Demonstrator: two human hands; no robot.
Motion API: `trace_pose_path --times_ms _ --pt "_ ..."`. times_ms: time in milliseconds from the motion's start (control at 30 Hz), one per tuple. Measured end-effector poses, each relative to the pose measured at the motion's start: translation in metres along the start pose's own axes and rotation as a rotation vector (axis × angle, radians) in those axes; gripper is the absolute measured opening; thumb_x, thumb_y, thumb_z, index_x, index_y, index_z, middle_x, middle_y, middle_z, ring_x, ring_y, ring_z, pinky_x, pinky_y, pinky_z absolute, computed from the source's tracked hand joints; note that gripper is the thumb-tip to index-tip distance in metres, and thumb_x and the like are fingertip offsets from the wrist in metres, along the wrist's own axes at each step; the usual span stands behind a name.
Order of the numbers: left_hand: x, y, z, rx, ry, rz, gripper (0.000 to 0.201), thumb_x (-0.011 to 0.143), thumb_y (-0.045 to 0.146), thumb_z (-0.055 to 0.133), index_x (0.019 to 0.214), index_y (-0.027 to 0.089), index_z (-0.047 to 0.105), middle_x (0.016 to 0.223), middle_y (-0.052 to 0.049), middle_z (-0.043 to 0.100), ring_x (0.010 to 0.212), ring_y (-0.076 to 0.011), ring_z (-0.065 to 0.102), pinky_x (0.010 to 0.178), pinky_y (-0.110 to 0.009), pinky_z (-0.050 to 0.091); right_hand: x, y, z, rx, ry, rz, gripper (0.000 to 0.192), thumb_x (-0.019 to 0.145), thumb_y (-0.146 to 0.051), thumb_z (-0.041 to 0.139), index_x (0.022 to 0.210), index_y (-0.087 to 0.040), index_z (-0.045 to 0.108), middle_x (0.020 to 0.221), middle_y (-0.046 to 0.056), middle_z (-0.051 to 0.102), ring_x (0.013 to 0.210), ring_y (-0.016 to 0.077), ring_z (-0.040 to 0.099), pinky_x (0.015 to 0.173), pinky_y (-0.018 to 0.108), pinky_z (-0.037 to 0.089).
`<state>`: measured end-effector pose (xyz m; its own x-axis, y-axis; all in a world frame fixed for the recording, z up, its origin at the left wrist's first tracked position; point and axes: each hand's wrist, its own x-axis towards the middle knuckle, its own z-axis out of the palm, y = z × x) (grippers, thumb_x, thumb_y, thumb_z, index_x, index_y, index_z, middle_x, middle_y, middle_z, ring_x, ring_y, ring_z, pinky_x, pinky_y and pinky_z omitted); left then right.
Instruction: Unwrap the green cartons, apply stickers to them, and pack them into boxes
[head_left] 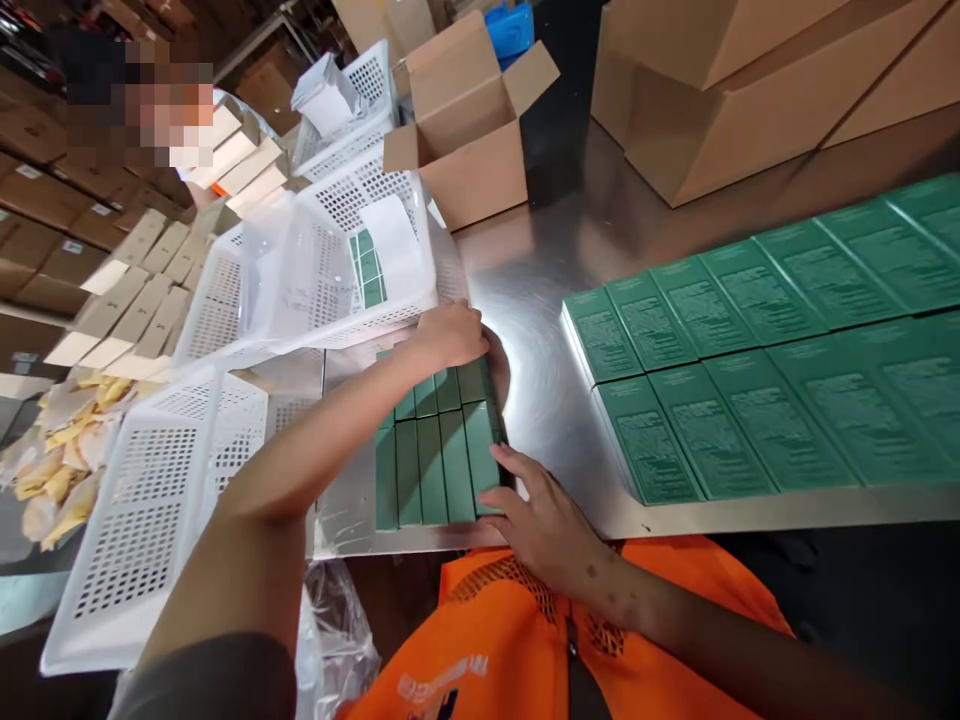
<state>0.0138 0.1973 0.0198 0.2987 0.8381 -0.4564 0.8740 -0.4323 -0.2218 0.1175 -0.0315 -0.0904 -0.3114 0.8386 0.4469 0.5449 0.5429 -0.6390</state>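
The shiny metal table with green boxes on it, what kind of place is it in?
Probably a packing area in a warehouse or factory: there are neat rows of green boxes, an open cardboard carton and stacked brown cartons in the background.

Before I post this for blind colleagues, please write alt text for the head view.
The left hand and right hand rest at edges of grouped green boxes on a metal table. More green boxes lie right, white baskets left.

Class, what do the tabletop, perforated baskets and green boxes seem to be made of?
Tabletop: metal, probably brushed steel, from its streaky glare. Perforated baskets: likely white moulded plastic, given the regular holes. Green boxes: probably smooth printed card; crisp folds suggest it.
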Motion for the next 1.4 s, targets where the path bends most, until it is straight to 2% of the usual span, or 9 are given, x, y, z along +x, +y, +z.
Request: trace_pose_path --times_ms 100,333,533,633,767,967,1100,1267,1400 --pt "-0.002 0.0 0.009 -0.028 0.019 -0.01 0.047 0.091 0.035 0.044 0.128 0.012 0.061 0.12 -0.02 0.068 0.112 -0.0365 0.064 0.085 -0.043 0.052 0.001 0.0 -0.006 0.034 -0.096 0.01 0.019 0.092 -0.03 0.067 0.106 -0.018 0.064 0.14 0.019 0.048 0.135 0.0306 0.047 0.101 0.043 0.054" --pt "-0.001 -0.005 0.003 -0.015 0.013 0.016 0.043 0.087 0.039 0.049 0.118 0.014 0.067 0.112 -0.019 0.072 0.108 -0.0372 0.066 0.084 -0.042 0.052 0.004 -0.001 -0.001 -0.142 0.025 -0.069 0.011 0.095 -0.025 0.061 0.099 -0.015 0.064 0.125 0.019 0.06 0.124 0.031 0.057 0.1 0.041 0.055" --pt "0.009 -0.007 -0.001 -0.004 -0.018 0.043 0.039 0.083 0.041 0.057 0.103 0.012 0.073 0.102 -0.02 0.075 0.106 -0.0394 0.068 0.087 -0.042 0.052 0.007 -0.005 -0.002 -0.184 0.005 -0.022 0.022 0.091 -0.032 0.069 0.108 -0.019 0.063 0.133 0.015 0.059 0.124 0.0291 0.058 0.096 0.036 0.057" --pt "0.015 -0.001 -0.008 -0.078 0.013 0.055 0.053 0.086 0.051 0.057 0.116 0.009 0.07 0.11 -0.022 0.074 0.109 -0.0403 0.067 0.091 -0.045 0.052 0.005 -0.005 -0.025 -0.176 -0.017 -0.082 0.032 0.091 -0.033 0.069 0.117 -0.019 0.061 0.134 0.013 0.059 0.127 0.0288 0.055 0.099 0.039 0.054" --pt "0.035 0.025 -0.015 -0.286 0.138 0.142 0.056 0.099 0.048 0.039 0.145 0.017 0.05 0.143 -0.012 0.06 0.128 -0.0245 0.058 0.105 -0.032 0.044 -0.014 0.0 -0.081 -0.323 0.002 -0.209 0.031 0.097 -0.015 0.051 0.125 -0.023 0.061 0.133 0.007 0.062 0.135 0.0276 0.046 0.105 0.045 0.045" --pt "0.069 0.076 -0.011 -0.477 0.165 0.263 0.04 0.098 0.039 0.045 0.128 0.022 0.066 0.123 -0.004 0.073 0.106 -0.0185 0.068 0.093 -0.026 0.051 -0.044 0.038 -0.124 -0.686 -0.037 -0.09 0.043 0.089 -0.002 0.048 0.122 -0.024 0.065 0.128 0.008 0.067 0.127 0.03 0.05 0.095 0.048 0.04" --pt "0.064 0.074 -0.015 -0.443 0.167 0.273 0.034 0.09 0.038 0.058 0.114 0.021 0.073 0.106 -0.003 0.077 0.095 -0.0209 0.07 0.085 -0.028 0.053 -0.043 0.045 -0.118 -0.686 -0.056 -0.125 0.032 0.09 -0.005 0.051 0.112 -0.021 0.068 0.124 0.008 0.069 0.116 0.0274 0.057 0.09 0.043 0.042" --pt "0.037 0.03 -0.025 -0.304 0.153 0.163 0.044 0.085 0.051 0.06 0.105 0.016 0.077 0.096 -0.01 0.076 0.098 -0.0296 0.069 0.086 -0.035 0.051 -0.028 0.024 -0.079 -0.414 0.073 -0.119 0.033 0.093 -0.005 0.049 0.118 -0.019 0.066 0.126 0.012 0.066 0.116 0.0256 0.059 0.09 0.037 0.052" --pt "0.019 -0.001 -0.014 -0.209 0.121 0.07 0.048 0.086 0.055 0.054 0.104 0.016 0.076 0.102 -0.014 0.075 0.105 -0.0333 0.067 0.087 -0.037 0.05 -0.017 0.015 -0.041 -0.243 0.096 -0.044 0.027 0.095 -0.008 0.052 0.117 -0.016 0.066 0.121 0.015 0.065 0.11 0.0239 0.065 0.086 0.034 0.058"
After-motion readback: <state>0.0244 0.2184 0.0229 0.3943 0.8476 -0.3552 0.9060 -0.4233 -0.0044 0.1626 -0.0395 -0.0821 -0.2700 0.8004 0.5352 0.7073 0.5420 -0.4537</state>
